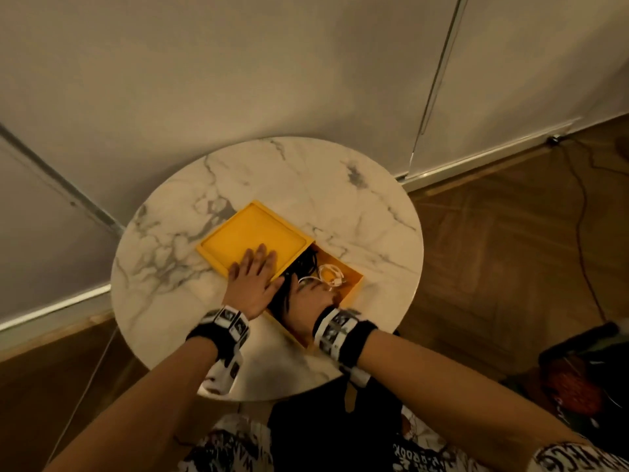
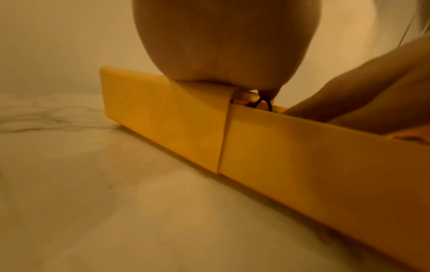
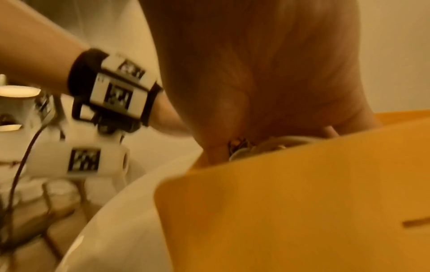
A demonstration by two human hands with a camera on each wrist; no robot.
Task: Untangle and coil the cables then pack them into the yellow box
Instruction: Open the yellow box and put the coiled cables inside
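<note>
From the head camera, my left hand [image 1: 253, 280] lay flat with straight fingers on the yellow lid [image 1: 253, 237], which covered the far-left part of the yellow box [image 1: 354, 277] on the round marble table [image 1: 190, 212]. My right hand [image 1: 311, 303] was down inside the open part of the box, pressing on the black cables [image 1: 303, 265]; the white cable [image 1: 328, 274] lay coiled just beyond my fingers. Whether those fingers were curled round anything I could not tell. I judged the packing nearly done and the lid half on. To do it well I needed to keep every loop below the rim, slide the lid evenly, and pull my right hand out just ahead of it.

From the left wrist camera, my palm [image 2: 223, 46] rested on top of the lid [image 2: 163, 117], whose edge overlapped the side wall of the box [image 2: 314, 156]. A black strand [image 2: 263, 104] stuck up right at that edge. I thought it would snag or get pinched, so it wanted tucking in first.

From the right wrist camera, my right hand [image 3: 267, 82] dipped over the near wall of the box [image 3: 291, 202], with the pale cable [image 3: 279, 143] bunched under it at rim height. My fingers were hidden.
</note>
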